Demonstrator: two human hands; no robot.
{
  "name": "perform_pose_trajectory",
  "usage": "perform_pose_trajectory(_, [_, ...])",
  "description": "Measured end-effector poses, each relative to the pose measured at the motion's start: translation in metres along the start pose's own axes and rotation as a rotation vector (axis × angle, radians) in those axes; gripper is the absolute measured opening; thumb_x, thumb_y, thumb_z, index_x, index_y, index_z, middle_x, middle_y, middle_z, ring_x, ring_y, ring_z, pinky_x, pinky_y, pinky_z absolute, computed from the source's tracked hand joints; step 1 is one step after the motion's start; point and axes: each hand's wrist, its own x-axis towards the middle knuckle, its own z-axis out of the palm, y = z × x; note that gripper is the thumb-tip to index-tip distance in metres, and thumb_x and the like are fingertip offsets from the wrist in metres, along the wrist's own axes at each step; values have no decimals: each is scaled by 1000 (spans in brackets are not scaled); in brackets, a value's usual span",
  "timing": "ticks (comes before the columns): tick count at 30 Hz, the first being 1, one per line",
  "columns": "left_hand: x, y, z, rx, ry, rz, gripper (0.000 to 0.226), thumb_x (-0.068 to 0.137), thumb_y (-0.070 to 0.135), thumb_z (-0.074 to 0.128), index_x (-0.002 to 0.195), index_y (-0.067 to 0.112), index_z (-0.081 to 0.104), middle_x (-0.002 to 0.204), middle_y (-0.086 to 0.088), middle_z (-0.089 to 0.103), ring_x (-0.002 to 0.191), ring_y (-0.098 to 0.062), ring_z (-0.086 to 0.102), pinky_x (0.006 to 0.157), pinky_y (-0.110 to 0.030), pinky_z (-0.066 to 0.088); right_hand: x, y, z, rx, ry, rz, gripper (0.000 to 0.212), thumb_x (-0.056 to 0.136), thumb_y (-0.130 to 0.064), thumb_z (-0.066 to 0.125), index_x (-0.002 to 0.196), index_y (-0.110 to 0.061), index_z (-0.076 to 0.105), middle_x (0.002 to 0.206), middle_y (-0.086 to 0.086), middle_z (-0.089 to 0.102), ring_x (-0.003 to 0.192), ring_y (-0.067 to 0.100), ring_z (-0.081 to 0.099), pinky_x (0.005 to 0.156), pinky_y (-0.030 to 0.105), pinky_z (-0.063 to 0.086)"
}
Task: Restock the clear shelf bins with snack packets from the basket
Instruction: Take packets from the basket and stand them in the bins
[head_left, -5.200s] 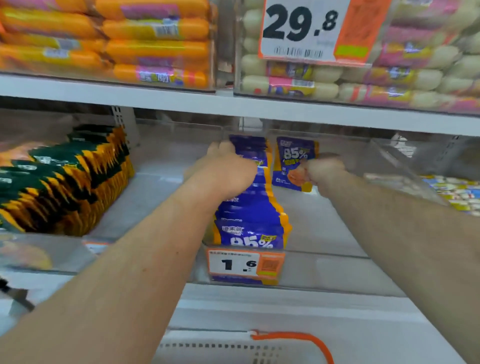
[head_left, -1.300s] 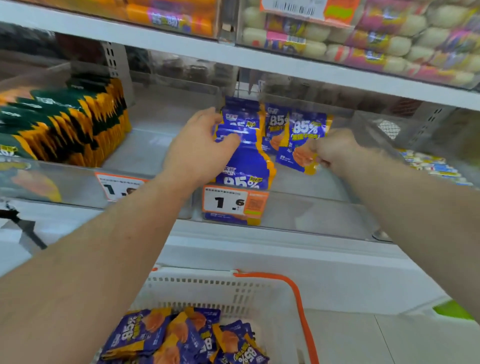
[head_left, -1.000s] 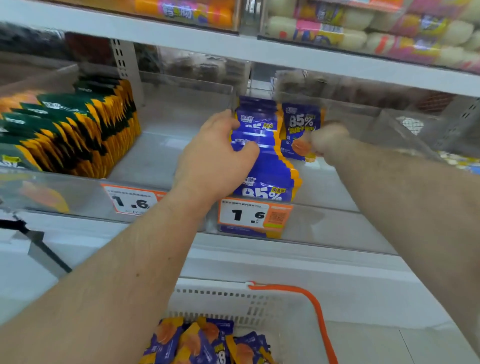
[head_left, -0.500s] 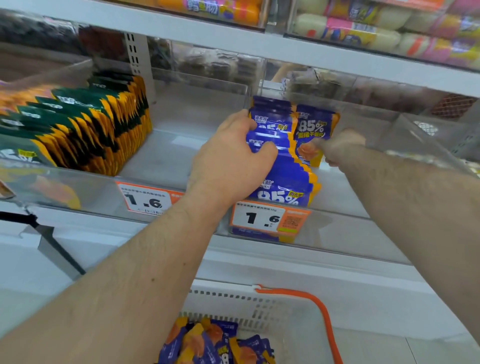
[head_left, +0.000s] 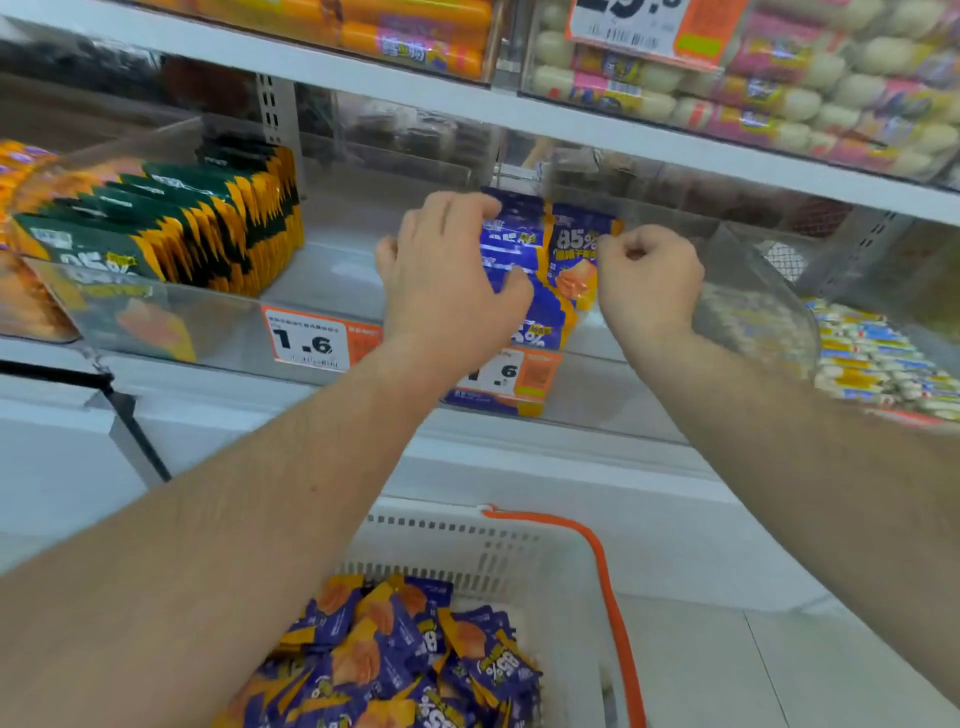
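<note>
Nearest: white perforated plastic basket with orange handle (head_left: 519, 556), one, holding a loose heap of purple-and-orange foil snack packets (head_left: 395, 660), too jumbled to count. Above it the clear plastic shelf bin (head_left: 597, 395) with two orange-and-white "1.6" price tags on the front.

In the bin, a single front-to-back row of upright purple packets (head_left: 540, 312); count not readable, several. Left hand (head_left: 447, 280) lies over the row's left side, fingers curled round the packet tops, thumb on the front ones. Right hand (head_left: 647, 280) is just right of the row, grip narrow, pinching one upright purple packet (head_left: 574, 254) by its right edge. Row's long axis runs away from the viewer; the gap to fill is right of the row, so the right hand is nearer.

Farther left: one row of green-and-yellow packets (head_left: 171, 228).
</note>
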Motion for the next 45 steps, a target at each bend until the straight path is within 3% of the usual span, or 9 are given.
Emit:
perform_pose_trajectory(5, [-75,-11,5,-167,8,258,33,72,28,55,101,13,64,93,-1,63,84,-24,60,73,-38,43,-89,7,-10,235,-20,-384,21,79,-23,54,60,-15,49,54,-10,39,57,8,38,55,24,33])
perform_pose_trajectory(8, [-117,-39,12,-173,-292,87,35,71,25,56,104,15,62,89,2,64,76,-17,55,67,-34,46,-148,30,5,172,-240,-548,19,72,-23,50,56,-17,43,55,-4,45,54,14,41,51,27,32])
perform_pose_trajectory(11, [-154,-74,23,60,-820,-199,47,81,30,56,126,17,49,111,-4,62,94,-25,60,79,-37,50,-186,69,27,-134,-623,-626,19,75,-26,49,60,-25,36,59,-4,46,52,23,49,51,24,32])
perform_pose_trajectory(16, [-199,-105,27,234,-1558,-404,42,93,32,55,131,16,44,128,-11,56,91,-22,53,81,-39,47,-233,146,57,-607,-1237,35,39,94,-19,52,59,-22,36,59,-1,37,51,15,40,45,27,30])
perform_pose_trajectory(24, [-213,-118,30,220,-1488,-449,52,100,30,48,148,17,34,146,-3,45,126,-21,48,91,-27,38,-295,195,47,-917,-1697,58,25,87,-7,50,64,-15,42,64,6,38,56,21,36,51,32,33])
perform_pose_trajectory(32, [-216,-113,33,209,-1471,-408,48,98,32,49,143,20,41,139,-2,51,119,-20,52,99,-33,44,-310,179,49,-1021,-1767,-194,18,80,-22,55,65,-19,46,66,1,45,59,19,43,57,29,40])
perform_pose_trajectory(37, [-217,-111,30,219,-1467,-408,46,98,32,49,142,20,42,139,-1,51,120,-19,51,98,-32,42,-315,174,45,-1096,-1756,-375,3,92,-14,54,89,-13,53,78,4,52,83,26,51,73,36,38])
perform_pose_trajectory(40, [-218,-110,27,218,-1468,-423,46,98,31,49,143,21,42,140,-1,50,122,-19,51,99,-32,42,-318,179,44,-1090,-1726,-397,6,96,-16,52,93,-14,57,107,10,65,100,29,59,76,37,37])
perform_pose_trajectory(45, [-216,-110,23,207,-1457,-429,46,98,30,50,143,20,42,140,-2,51,120,-19,52,95,-30,42,-314,184,45,-1069,-1646,-501,23,101,-28,52,107,-11,66,115,11,63,112,30,54,89,40,39])
